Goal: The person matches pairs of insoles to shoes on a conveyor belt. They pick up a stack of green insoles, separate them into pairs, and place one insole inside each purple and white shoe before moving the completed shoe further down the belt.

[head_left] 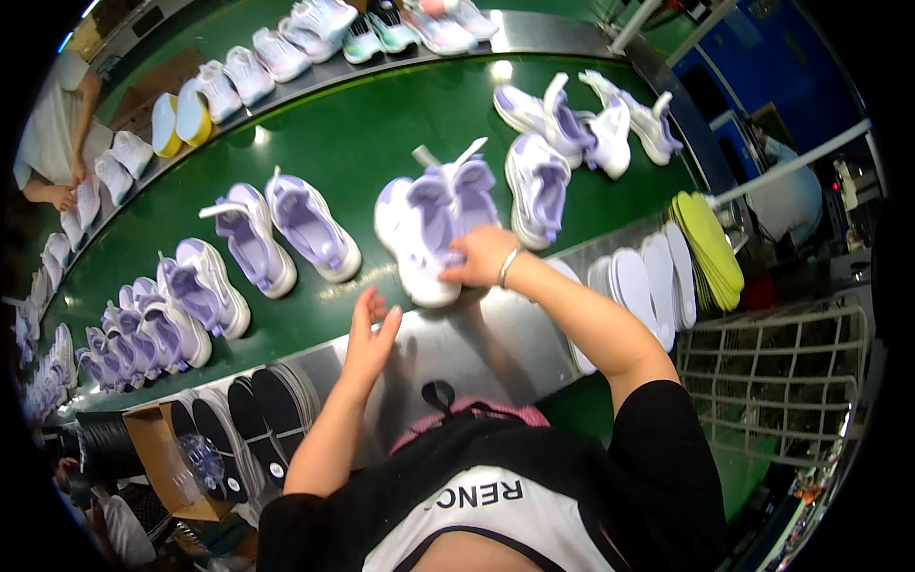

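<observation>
My right hand (484, 256) is closed on the heel end of a white and lavender sneaker (412, 257) at the near edge of the green belt. Its mate (469, 191) stands tight against it on the right, partly behind my hand. Raised tongues or straps stick up from this pair. Just left of the sneaker, my left hand (372, 329) is held above the metal edge, fingers apart and holding nothing. A matching pair sits to the left, a lavender-lined sneaker (310, 227) nearest. Another such sneaker (538, 191) stands to the right.
More lavender sneakers (152, 324) line the green belt (367, 114). Along the metal ledge (457, 348) lie white insoles (634, 286), yellow-green insoles (705, 253) and black insoles (257, 415). A cardboard box (157, 448) is at lower left. Other shoes and a person (57, 133) are across the belt.
</observation>
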A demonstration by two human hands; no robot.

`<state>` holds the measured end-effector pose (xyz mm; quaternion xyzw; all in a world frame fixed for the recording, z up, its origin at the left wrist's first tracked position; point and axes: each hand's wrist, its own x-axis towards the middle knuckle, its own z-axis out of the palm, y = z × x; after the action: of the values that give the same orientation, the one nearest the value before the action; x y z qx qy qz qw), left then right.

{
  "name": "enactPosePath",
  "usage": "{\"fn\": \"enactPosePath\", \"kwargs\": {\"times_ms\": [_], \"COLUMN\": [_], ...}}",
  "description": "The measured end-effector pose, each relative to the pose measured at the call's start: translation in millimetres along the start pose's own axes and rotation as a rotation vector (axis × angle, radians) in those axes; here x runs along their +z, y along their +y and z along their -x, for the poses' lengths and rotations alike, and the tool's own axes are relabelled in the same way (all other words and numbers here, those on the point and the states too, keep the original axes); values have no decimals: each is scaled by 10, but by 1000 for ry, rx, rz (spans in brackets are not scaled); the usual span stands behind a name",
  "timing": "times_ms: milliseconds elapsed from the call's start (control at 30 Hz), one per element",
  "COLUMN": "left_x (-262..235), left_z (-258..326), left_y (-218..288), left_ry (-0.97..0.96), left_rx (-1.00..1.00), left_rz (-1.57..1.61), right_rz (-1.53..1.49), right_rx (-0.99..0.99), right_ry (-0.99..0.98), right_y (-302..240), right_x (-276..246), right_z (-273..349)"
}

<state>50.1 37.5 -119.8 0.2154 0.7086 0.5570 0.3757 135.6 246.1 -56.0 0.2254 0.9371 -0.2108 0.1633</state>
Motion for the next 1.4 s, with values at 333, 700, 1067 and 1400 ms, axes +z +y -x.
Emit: {"fn": "enactPosePath", "kwargs": {"times_ms": [333, 700, 1067, 1400], "left_x": [419, 352, 319, 1584], "left_z": [711, 530, 1039, 1646], "left_y": [-449, 152, 1110, 1474], "left_ry": [111, -10, -257, -460], "left_rx": [258, 443, 458, 359], "left_rz": [-392, -540, 129, 9], "right_rz": [-123, 83, -1258, -1234], "right_rx": [-58, 692, 94, -950], "right_ry": [50, 384, 674, 491], "right_y": [-343, 1293, 113, -52], "right_x": [873, 1450, 660, -191], "right_z": [1661, 1518, 2272, 3677]}}
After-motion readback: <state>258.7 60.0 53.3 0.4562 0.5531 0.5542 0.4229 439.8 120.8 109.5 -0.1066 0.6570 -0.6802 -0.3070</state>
